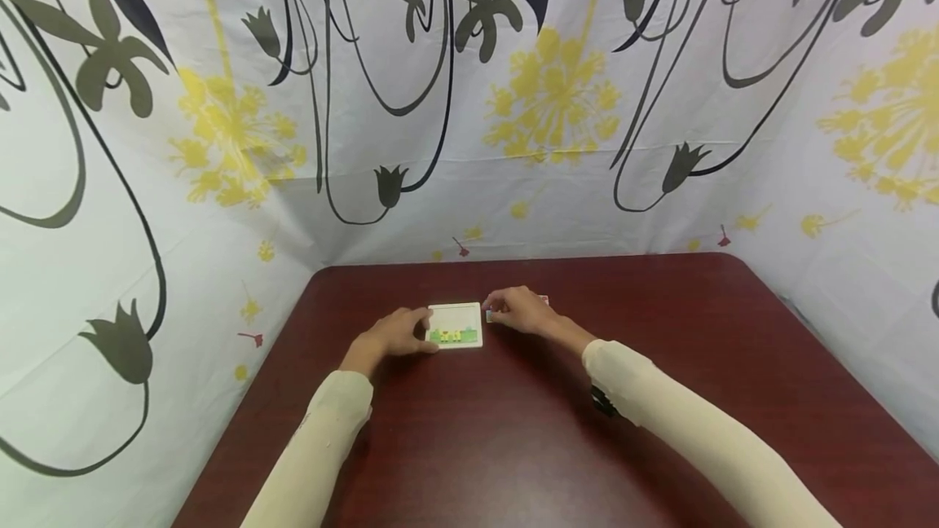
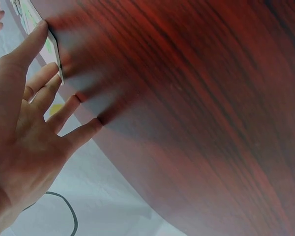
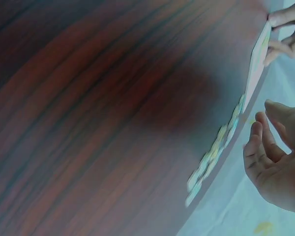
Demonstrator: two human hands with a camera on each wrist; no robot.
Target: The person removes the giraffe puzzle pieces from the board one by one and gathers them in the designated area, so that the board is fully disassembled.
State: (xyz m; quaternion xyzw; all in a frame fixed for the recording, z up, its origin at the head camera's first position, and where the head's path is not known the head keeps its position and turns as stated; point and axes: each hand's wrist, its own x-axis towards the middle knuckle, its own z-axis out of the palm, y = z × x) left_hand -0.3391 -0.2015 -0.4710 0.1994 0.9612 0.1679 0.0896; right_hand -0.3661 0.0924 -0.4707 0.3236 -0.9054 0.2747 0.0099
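Observation:
A white-framed puzzle board [image 1: 456, 319] lies flat on the table, with green and yellow picture pieces along its near side. My left hand [image 1: 394, 334] rests at its left side, thumb and fingertips touching the frame's edge in the left wrist view, the other fingers spread down to the tabletop. Just right of the board, my right hand [image 1: 519, 310] hovers over small colourful puzzle pieces [image 3: 214, 152], which lie in rows on the table. Its fingers are loosely bent, and no piece shows between them in the right wrist view. In the head view this hand covers most of the pieces.
The dark red-brown wooden table [image 1: 469, 446] extends toward me and to both sides. White cloth [image 1: 411, 218] printed with flowers hangs behind it and along its left and right sides.

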